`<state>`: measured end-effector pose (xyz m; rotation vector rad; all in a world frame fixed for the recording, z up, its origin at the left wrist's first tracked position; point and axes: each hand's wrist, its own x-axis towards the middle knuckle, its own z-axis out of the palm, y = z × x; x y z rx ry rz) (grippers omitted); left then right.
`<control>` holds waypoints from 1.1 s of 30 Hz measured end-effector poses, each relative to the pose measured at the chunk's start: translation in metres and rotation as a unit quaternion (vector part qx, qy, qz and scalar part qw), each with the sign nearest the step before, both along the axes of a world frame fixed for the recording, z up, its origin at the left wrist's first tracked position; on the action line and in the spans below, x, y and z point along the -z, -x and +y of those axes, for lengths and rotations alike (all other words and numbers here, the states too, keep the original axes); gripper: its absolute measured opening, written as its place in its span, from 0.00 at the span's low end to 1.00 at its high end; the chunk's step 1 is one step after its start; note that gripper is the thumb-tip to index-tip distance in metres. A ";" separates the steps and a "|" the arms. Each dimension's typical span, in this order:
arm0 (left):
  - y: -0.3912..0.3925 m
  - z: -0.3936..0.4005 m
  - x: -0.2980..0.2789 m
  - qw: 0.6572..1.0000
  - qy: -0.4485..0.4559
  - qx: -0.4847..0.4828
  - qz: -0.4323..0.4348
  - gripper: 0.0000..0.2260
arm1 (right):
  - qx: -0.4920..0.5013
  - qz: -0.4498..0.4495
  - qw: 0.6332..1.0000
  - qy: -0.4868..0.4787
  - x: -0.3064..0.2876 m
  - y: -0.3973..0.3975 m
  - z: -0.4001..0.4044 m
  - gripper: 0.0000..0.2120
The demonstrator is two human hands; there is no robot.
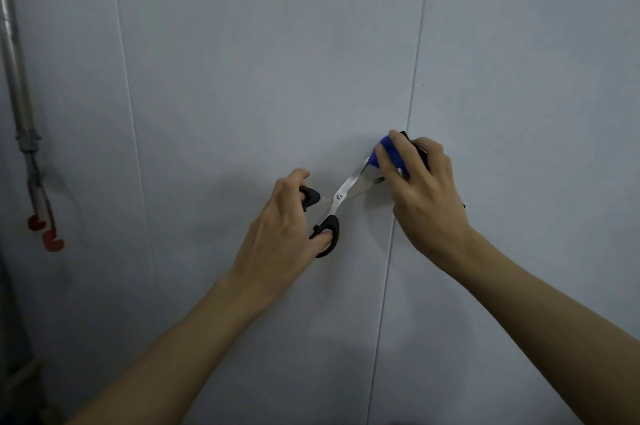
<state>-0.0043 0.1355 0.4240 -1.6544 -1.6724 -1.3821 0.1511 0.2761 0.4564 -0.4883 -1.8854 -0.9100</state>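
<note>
The left hand (287,217) grips the scissors (337,198), fingers curled through the black handles, blades apart. Just past the blades, the right hand (422,189) clutches a blue object (391,151) against the wall panel (242,78). Its fingers hide the blade tips and most of the object, so what it is stays unclear. Far left of both hands hangs a pipe (17,78).

The scissors (338,197) have black plastic loop handles and plain silver blades. They sit in the left hand (284,217), a finger through each loop, the upper loop by the fingertips and the lower one below them. The blades stand open in a narrow V, slanting up and away towards the right hand (422,192). Their tips reach the blue object (389,153), rounded with a black part behind, which is gripped under that hand's fingers. What it is cannot be told.
</note>
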 end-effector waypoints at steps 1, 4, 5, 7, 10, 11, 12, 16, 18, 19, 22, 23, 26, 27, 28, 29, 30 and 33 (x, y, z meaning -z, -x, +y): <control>0.001 0.000 0.001 1.000 0.004 0.002 0.002 0.31 | -0.002 0.007 1.000 0.007 0.000 -0.001 0.000 0.25; 0.000 0.002 0.003 1.000 0.004 -0.002 -0.007 0.28 | -0.020 0.029 0.999 0.015 0.004 -0.002 -0.005 0.23; -0.001 0.003 0.004 1.000 0.003 -0.006 -0.011 0.27 | -0.030 0.035 0.999 0.010 0.007 -0.002 -0.011 0.22; -0.002 0.005 0.004 1.000 0.005 -0.012 -0.008 0.30 | -0.050 0.037 0.998 -0.012 0.014 0.002 -0.024 0.21; 0.000 0.007 0.006 0.999 0.028 -0.023 -0.009 0.37 | -0.057 0.038 0.997 -0.041 0.018 0.004 -0.038 0.19; 0.001 0.007 0.006 0.999 0.034 -0.025 -0.019 0.39 | -0.057 0.058 0.996 -0.041 0.016 0.003 -0.036 0.18; 0.001 0.006 0.005 0.998 0.037 -0.029 -0.030 0.40 | -0.056 0.084 0.994 -0.033 0.013 0.001 -0.033 0.17; -0.001 0.003 0.003 0.998 0.033 -0.049 -0.031 0.39 | -0.078 0.119 0.990 -0.011 0.008 0.000 -0.034 0.17; -0.004 0.003 0.001 0.998 0.019 -0.061 -0.017 0.39 | -0.120 0.059 0.990 -0.043 0.020 0.005 -0.048 0.13; -0.006 0.002 -0.001 0.998 0.011 -0.069 -0.007 0.39 | -0.137 0.026 0.989 -0.056 0.027 0.009 -0.056 0.13; -0.014 -0.001 -0.004 0.996 -0.013 -0.084 0.028 0.36 | -0.155 -0.023 0.987 -0.042 0.040 0.020 -0.064 0.14; -0.016 -0.002 -0.005 0.995 -0.020 -0.084 0.041 0.36 | -0.156 -0.026 0.987 -0.031 0.041 0.023 -0.064 0.15; -0.013 -0.005 -0.007 0.994 -0.034 -0.079 0.072 0.37 | -0.152 -0.028 0.988 -0.023 0.040 0.025 -0.059 0.16; -0.012 -0.006 -0.007 0.993 -0.037 -0.077 0.083 0.36 | -0.149 -0.029 0.988 -0.027 0.039 0.025 -0.058 0.16; -0.012 -0.007 -0.008 0.992 -0.037 -0.077 0.092 0.36 | -0.144 -0.028 0.989 -0.030 0.037 0.025 -0.057 0.16; -0.012 -0.007 -0.009 0.992 -0.037 -0.078 0.094 0.36 | -0.139 -0.027 0.989 -0.033 0.035 0.025 -0.056 0.16; -0.012 -0.007 -0.009 0.992 -0.038 -0.081 0.091 0.35 | -0.135 -0.025 0.990 -0.037 0.032 0.025 -0.055 0.16; -0.012 -0.005 -0.011 0.994 -0.035 -0.077 0.070 0.35 | -0.129 -0.008 0.991 -0.042 0.026 0.027 -0.051 0.15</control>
